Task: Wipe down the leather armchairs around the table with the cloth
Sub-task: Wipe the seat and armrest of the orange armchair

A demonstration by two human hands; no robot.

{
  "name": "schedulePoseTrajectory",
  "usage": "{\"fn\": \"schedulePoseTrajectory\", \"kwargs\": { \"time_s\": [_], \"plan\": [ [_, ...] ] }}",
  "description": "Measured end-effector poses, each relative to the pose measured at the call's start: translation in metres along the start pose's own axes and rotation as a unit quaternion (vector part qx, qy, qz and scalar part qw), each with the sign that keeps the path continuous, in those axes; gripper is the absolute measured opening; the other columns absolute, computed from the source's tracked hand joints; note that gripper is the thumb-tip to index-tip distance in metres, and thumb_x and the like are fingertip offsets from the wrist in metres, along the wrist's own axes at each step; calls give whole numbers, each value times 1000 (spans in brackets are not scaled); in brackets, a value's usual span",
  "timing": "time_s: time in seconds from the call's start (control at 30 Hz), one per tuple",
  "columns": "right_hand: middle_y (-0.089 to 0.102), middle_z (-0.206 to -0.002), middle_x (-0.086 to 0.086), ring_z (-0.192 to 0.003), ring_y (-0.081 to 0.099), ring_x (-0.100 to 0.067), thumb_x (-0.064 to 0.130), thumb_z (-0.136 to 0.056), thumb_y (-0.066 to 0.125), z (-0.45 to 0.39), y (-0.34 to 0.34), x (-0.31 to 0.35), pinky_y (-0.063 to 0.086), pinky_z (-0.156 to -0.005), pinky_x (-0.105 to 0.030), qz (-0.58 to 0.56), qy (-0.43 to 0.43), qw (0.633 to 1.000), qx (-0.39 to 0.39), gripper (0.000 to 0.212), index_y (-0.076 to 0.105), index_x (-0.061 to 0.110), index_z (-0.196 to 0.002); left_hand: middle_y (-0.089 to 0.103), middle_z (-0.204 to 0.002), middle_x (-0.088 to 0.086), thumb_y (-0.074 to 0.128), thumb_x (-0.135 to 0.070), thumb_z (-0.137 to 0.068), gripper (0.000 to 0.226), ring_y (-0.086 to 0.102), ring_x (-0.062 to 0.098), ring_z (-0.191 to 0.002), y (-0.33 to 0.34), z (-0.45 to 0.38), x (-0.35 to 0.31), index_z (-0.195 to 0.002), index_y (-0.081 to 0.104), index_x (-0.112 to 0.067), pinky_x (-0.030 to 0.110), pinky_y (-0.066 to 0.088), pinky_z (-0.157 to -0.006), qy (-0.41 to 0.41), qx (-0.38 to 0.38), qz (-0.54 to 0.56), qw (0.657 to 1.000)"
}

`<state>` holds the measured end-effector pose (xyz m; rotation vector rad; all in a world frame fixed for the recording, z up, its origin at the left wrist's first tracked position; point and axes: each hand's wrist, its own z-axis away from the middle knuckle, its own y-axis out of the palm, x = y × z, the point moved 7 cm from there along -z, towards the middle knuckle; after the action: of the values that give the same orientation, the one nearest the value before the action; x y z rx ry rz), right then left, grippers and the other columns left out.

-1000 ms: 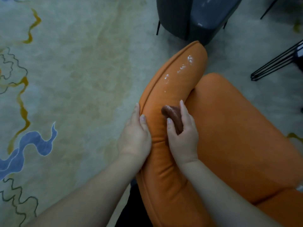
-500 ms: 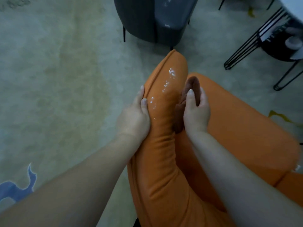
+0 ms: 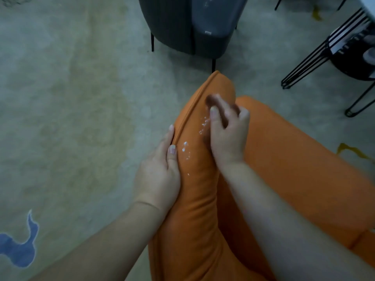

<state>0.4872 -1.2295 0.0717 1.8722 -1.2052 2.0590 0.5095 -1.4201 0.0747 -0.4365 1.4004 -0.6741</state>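
Orange leather armrest (image 3: 194,199) runs lengthwise away from the person, left hand (image 3: 157,175) flat along its outer seam, right hand (image 3: 227,134) clutching the brown cloth (image 3: 215,102) atop it, white droplets (image 3: 185,149) lying between the hands.

Pale rug (image 3: 77,102) with blue motif (image 3: 19,248); black wire-legged stand (image 3: 332,55) at upper right

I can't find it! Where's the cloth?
The brown cloth is bunched in the right hand, on top of the orange armrest, just above the white droplets.
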Motion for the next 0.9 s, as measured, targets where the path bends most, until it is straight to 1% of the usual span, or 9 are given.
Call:
{"fn": "schedulePoseTrajectory", "kwargs": {
  "time_s": [0.1, 0.23, 0.3, 0.37, 0.57, 0.63, 0.73, 0.83, 0.9],
  "plan": [
    [40, -121, -1, -116, 38, -7, 39, -92, 53, 25, 1, 7, 27, -108, -18, 6, -50, 999, 10, 40, 62, 26, -128, 48, -142, -14, 28, -43, -94, 48, 45, 9, -124, -2, 1, -3, -142, 37, -45, 7, 25, -89, 0, 0, -10, 1000],
    [37, -128, -4, -124, 34, -13, 31, -97, 54, -24, 3, -1, 26, -113, -28, 9, -7, 1000, -15, 36, 59, 26, -132, 48, -139, -17, 26, -46, -92, 50, 46, 6, -124, -4, 1, -4, -141, 37, -46, 6, 25, -91, 3, -6, -24, 1000],
    [35, -135, -2, -130, 32, -18, 35, -99, 50, -54, 3, -11, 26, -111, -24, 2, 56, 998, -31, 35, 59, 27, -132, 45, -135, -24, 26, -45, -97, 44, 43, -1, -123, -4, 1, -3, -140, 37, -48, -1, 23, -89, -2, -10, -23, 1000],
    [37, -132, 2, -128, 34, -19, 35, -99, 48, -66, 7, -16, 26, -105, -18, -9, 72, 997, -27, 34, 60, 27, -131, 38, -130, -29, 32, -39, -100, 41, 34, -15, -117, -5, 0, -3, -140, 37, -48, -9, 18, -85, 0, -16, -17, 1000],
    [47, -116, -1, -114, 47, -17, 33, -94, 53, 7, 0, 12, 35, -107, -32, 6, -119, 993, 20, 31, 68, 23, -120, 36, -131, -30, 32, -40, -97, 44, 31, -18, -115, -6, -1, -7, -140, 38, -44, -9, 19, -89, 9, -14, -14, 1000],
    [49, -117, -4, -113, 48, -19, 34, -93, 53, 14, -1, 14, 37, -105, -34, 11, -141, 990, 29, 33, 68, 22, -120, 37, -132, -28, 30, -42, -94, 47, 32, -16, -117, -6, -1, -8, -140, 38, -44, -6, 20, -91, 11, -12, -17, 1000],
    [43, -119, -1, -116, 40, -14, 31, -95, 55, -29, 6, 13, 30, -107, -29, 24, -94, 995, 6, 32, 64, 24, -125, 38, -131, -29, 29, -43, -92, 49, 34, -15, -116, -6, -1, -7, -140, 38, -45, -6, 20, -91, 5, -10, -14, 1000],
    [43, -127, 0, -122, 39, -20, 33, -98, 52, -79, 15, 7, 27, -100, -20, 21, -13, 1000, -7, 30, 64, 27, -125, 38, -130, -30, 32, -40, -97, 44, 31, -19, -114, -6, 0, -6, -140, 38, -44, -9, 19, -88, 10, -9, -11, 1000],
    [44, -125, 0, -120, 41, -21, 34, -97, 53, -83, 18, 11, 29, -97, -19, 28, -21, 999, 9, 29, 65, 28, -122, 37, -130, -30, 31, -40, -96, 45, 30, -19, -113, -6, 0, -5, -140, 38, -44, -9, 19, -88, 10, -10, -9, 1000]
  ]
}}
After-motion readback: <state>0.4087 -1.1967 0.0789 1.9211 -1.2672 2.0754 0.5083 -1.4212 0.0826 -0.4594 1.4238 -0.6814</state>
